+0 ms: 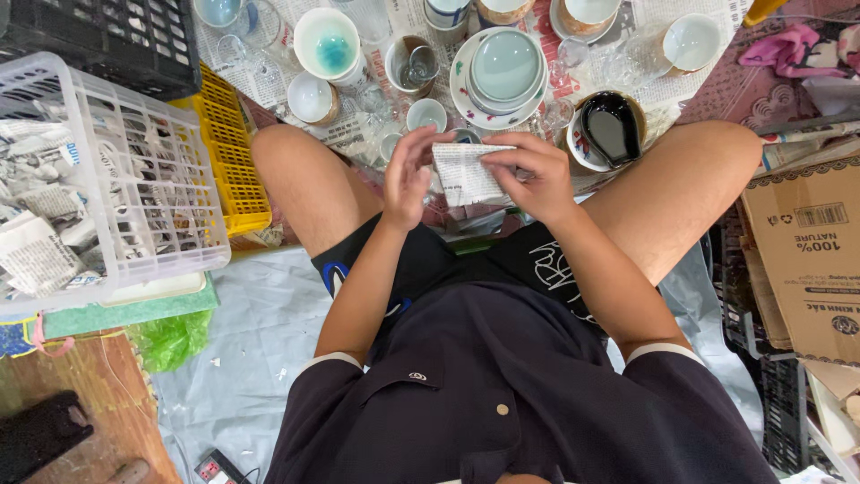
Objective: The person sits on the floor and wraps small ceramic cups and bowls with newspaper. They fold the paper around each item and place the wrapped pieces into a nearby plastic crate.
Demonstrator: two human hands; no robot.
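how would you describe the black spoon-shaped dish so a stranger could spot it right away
Start at the person's right knee. Just inside it, on the newspaper-covered floor, sits a round bowl holding the black dish. It is the only glossy black, ladle-shaped piece among pale cups and plates.

Crockery point(506, 67) crowds ahead; white crate point(107, 170) blocks the left

Newspaper-covered floor point(681, 90) under crockery point(504, 67).
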